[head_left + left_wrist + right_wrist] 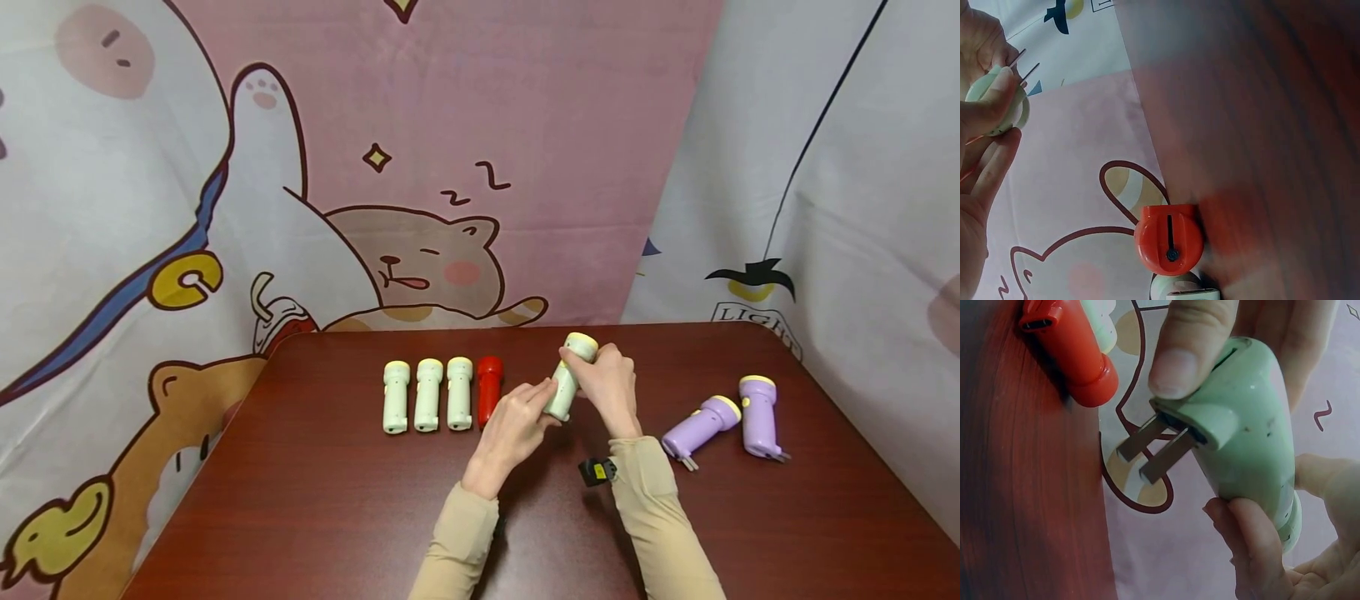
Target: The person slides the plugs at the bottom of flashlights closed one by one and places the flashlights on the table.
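Note:
A pale green flashlight [562, 396] with a yellow-rimmed head is tilted in the air between both hands, above the table. My left hand [512, 423] grips its tail end; in the right wrist view the left thumb [1175, 369] presses beside the plug. Two metal plug prongs [1163, 453] stick out from that end. My right hand [609, 385] holds the flashlight near its head, thumb and fingers around the body. Left of the hands, a red flashlight [490, 388] lies nearest to the left hand.
Three pale green flashlights [460, 396] lie in a row left of the red one. Two purple flashlights [759, 421] with prongs out lie at the right. A cartoon-printed cloth [585, 167] hangs behind the brown table [360, 517].

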`<state>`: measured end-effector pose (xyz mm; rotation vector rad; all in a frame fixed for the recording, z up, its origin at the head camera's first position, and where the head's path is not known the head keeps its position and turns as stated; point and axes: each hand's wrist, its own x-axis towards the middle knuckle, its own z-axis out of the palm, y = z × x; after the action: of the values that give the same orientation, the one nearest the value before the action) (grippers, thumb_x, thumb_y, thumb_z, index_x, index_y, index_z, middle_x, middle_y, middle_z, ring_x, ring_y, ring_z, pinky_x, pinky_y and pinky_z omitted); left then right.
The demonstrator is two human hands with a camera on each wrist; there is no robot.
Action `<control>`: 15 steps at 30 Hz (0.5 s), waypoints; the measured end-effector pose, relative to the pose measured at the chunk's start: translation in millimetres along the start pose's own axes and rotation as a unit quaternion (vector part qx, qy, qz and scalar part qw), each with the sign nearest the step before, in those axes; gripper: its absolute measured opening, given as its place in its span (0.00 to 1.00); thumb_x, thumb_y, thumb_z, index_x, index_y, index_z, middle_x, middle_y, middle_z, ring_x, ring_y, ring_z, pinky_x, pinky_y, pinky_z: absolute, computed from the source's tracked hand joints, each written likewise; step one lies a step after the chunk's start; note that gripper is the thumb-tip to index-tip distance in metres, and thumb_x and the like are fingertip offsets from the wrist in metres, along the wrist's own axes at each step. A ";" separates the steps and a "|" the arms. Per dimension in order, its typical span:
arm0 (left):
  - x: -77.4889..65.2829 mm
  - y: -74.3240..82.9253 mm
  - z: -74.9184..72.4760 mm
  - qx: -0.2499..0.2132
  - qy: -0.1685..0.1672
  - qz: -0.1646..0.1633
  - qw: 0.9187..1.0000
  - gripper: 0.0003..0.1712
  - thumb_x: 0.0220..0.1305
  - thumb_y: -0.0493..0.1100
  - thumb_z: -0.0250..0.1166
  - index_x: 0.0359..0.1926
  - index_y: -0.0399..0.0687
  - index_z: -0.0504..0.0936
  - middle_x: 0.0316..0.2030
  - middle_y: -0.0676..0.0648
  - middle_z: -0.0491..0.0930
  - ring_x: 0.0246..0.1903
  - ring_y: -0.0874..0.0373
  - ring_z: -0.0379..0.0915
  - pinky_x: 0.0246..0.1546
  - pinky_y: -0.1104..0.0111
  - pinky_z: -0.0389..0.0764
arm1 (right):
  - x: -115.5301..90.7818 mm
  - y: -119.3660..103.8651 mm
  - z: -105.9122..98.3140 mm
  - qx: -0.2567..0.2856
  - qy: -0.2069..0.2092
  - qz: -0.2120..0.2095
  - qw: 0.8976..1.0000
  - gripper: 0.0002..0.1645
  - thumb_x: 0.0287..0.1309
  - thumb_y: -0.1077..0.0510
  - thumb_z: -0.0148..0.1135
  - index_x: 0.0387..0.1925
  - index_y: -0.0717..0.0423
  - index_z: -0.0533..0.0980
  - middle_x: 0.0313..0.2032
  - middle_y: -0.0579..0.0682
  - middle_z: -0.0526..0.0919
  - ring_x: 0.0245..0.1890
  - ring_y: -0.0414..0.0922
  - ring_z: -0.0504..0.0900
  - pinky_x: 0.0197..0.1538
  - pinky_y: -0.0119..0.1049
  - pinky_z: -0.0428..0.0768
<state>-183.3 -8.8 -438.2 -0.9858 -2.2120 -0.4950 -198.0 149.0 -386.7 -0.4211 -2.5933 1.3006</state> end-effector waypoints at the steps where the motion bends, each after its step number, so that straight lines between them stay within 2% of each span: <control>1: 0.2 0.2 -0.4 -0.002 0.003 -0.001 1.000 0.29 0.46 0.41 0.76 0.52 0.39 0.81 0.47 0.43 0.84 0.39 0.58 0.82 0.44 0.72 0.80 | -0.2 -0.7 -0.3 -0.001 0.000 0.000 1.000 0.32 0.52 0.37 0.62 0.36 0.64 0.71 0.30 0.61 0.80 0.22 0.52 0.84 0.21 0.33 0.79; 6: 1.0 0.7 -2.0 -0.007 0.012 -0.003 1.000 0.29 0.45 0.40 0.76 0.51 0.39 0.81 0.46 0.43 0.85 0.38 0.58 0.82 0.42 0.73 0.80 | -0.4 -3.7 -0.7 -0.003 0.001 -0.002 1.000 0.33 0.52 0.36 0.62 0.37 0.64 0.71 0.31 0.61 0.80 0.20 0.46 0.82 0.21 0.33 0.80; 15: 1.3 0.0 -4.2 -0.009 0.019 -0.004 1.000 0.28 0.44 0.38 0.76 0.50 0.38 0.82 0.46 0.43 0.85 0.38 0.58 0.82 0.42 0.74 0.80 | -0.2 -5.8 1.6 -0.009 -0.001 -0.004 1.000 0.33 0.53 0.36 0.61 0.38 0.64 0.71 0.31 0.60 0.80 0.21 0.47 0.82 0.22 0.33 0.79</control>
<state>-182.2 -10.5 -434.4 -0.9696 -2.1820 -0.5324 -199.2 144.4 -383.0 -0.4123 -2.6086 1.2757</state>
